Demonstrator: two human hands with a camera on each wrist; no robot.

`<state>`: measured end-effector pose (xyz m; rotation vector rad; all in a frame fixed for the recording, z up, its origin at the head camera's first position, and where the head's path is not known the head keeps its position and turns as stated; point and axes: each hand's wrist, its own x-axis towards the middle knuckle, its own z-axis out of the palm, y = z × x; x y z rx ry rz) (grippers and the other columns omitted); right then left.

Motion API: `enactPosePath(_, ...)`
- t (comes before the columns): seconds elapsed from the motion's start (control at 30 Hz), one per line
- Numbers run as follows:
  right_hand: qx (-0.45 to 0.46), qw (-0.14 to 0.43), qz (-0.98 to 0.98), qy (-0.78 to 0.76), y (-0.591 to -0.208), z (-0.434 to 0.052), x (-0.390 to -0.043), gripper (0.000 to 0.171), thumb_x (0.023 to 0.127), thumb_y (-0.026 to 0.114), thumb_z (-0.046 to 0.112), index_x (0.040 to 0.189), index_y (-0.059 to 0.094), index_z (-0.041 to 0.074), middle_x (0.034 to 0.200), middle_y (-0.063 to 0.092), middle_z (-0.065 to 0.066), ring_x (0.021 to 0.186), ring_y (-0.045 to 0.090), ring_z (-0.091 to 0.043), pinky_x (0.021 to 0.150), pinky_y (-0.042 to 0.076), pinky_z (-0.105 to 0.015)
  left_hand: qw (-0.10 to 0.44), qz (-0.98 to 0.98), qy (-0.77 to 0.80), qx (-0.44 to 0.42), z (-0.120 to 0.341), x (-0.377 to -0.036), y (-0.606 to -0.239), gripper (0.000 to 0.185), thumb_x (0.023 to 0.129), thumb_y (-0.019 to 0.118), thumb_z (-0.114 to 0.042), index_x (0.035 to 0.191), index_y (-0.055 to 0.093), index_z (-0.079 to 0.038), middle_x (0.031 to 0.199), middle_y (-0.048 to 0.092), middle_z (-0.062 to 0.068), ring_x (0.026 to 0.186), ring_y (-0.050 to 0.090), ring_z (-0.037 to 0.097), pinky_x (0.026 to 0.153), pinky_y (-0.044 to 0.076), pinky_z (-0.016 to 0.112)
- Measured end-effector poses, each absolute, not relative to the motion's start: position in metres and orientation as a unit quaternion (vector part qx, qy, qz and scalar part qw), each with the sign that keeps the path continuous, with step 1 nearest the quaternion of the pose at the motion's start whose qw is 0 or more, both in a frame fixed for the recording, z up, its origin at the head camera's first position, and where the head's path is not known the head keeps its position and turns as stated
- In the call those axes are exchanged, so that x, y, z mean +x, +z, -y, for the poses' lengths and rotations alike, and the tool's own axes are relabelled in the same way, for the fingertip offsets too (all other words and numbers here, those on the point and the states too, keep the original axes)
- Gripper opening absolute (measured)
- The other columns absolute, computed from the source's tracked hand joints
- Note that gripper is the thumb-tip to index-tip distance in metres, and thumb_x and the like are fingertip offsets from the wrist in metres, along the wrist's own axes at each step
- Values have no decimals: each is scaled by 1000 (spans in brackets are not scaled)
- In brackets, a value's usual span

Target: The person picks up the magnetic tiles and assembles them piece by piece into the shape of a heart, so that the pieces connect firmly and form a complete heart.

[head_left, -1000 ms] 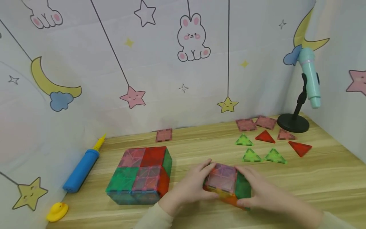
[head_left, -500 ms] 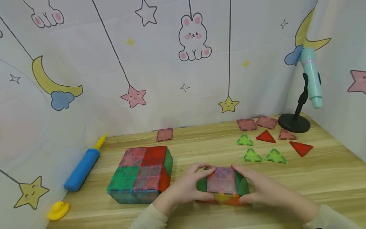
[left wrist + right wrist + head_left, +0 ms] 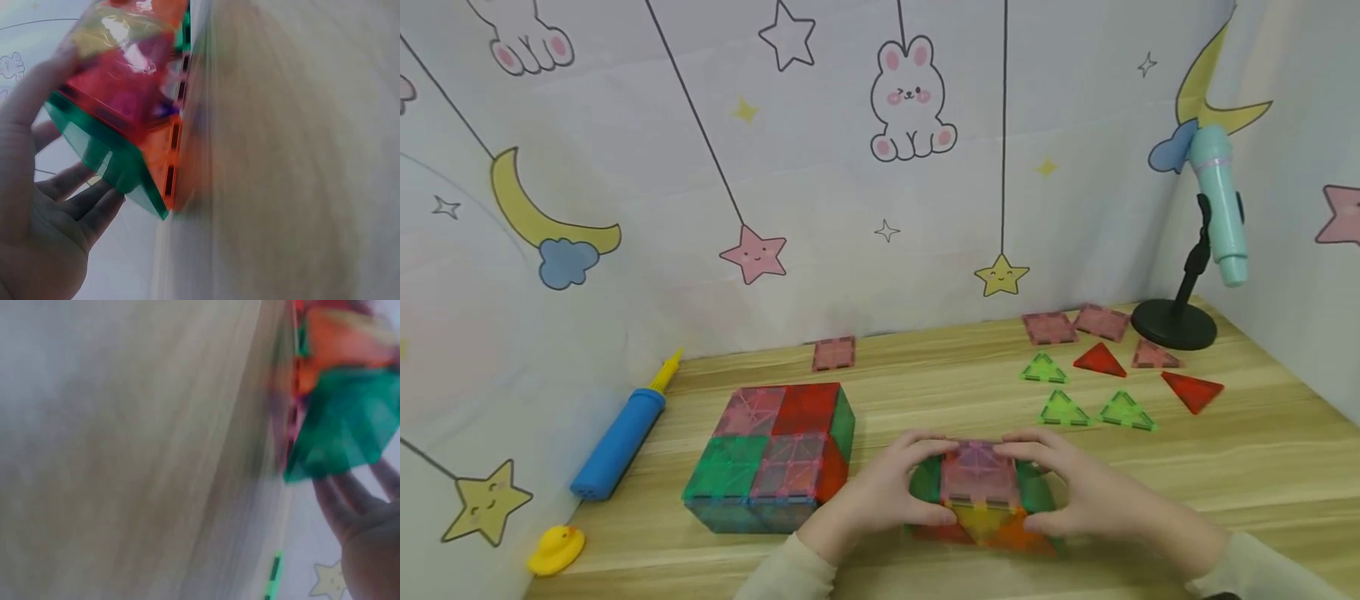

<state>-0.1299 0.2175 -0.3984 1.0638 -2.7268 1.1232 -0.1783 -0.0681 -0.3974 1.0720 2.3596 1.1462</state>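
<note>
Cube [image 3: 979,496] of magnetic tiles sits on the table [image 3: 1225,467] near the front edge, held between both hands. Left hand [image 3: 880,500] wraps its left side, fingers curled over the top-left edge, thumb on the front face. Right hand [image 3: 1093,500] mirrors that on the right side, fingers over the top-right edge. Top tile is pink, side tiles green, front face yellow and orange.

Left wrist view: fingers [image 3: 81,194] lie against a green side tile, thumb along the upper edge; cube [image 3: 125,106] meets the table at its orange edge. Right wrist view is blurred: fingers [image 3: 347,500] under a green tile of the cube [image 3: 340,419], grip detail not readable there.

Just left of the left hand, apart from it: bigger flat block [image 3: 771,454] of pink, red and green tiles. Further left, a blue pump [image 3: 617,442] and a yellow duck [image 3: 556,550] at the table corner. Behind the block, one pink square [image 3: 833,353] by the wall.

Back right, well apart from the cube: loose green triangles [image 3: 1063,408], red triangles [image 3: 1191,390], pink squares [image 3: 1048,327]. Mic [image 3: 1217,204] on a black stand [image 3: 1172,325] in the far right corner.
</note>
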Motion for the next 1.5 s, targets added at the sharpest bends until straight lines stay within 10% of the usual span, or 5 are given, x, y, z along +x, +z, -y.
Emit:
enactPosePath(0.23, 300, -79, 817, 485, -396, -217, -136, 46, 91, 62, 15, 135, 48, 12, 137, 38, -23, 100, 58, -21, 76, 50, -32, 152, -765, 489, 390, 73, -179, -394, 49, 88, 66, -23, 135, 51, -17, 145, 39, 7, 124, 43, 20, 96, 41, 38)
enactPosePath(0.47, 206, -144, 800, 545, -397, -220, -142, 42, 98, 50, 20, 138, 45, 7, 139, 37, -24, 105, 52, -32, 78, 49, -41, 101, -795, 407, 438, 75, -175, -391, 79, 75, 81, -22, 143, 40, -22, 150, 31, -3, 135, 29, 17, 104, 32, 42)
enactPosePath(1.2, 198, -135, 823, 516, -405, -221, -148, 45, 99, 46, 24, 142, 41, 11, 139, 39, -20, 119, 42, -36, 88, 40, -46, 11, -833, 354, 426, 72, -179, -387, 66, 83, 72, -16, 142, 41, -13, 145, 38, 6, 130, 38, 19, 101, 37, 37)
enactPosePath(1.5, 191, -161, 807, 535, -405, -212, -139, 62, 96, 55, 24, 147, 24, 6, 130, 42, -28, 106, 55, -30, 78, 50, -31, -47, -879, 333, 338, 71, -175, -381, 61, 84, 72, -20, 137, 45, -11, 136, 46, 5, 125, 43, 22, 99, 39, 38)
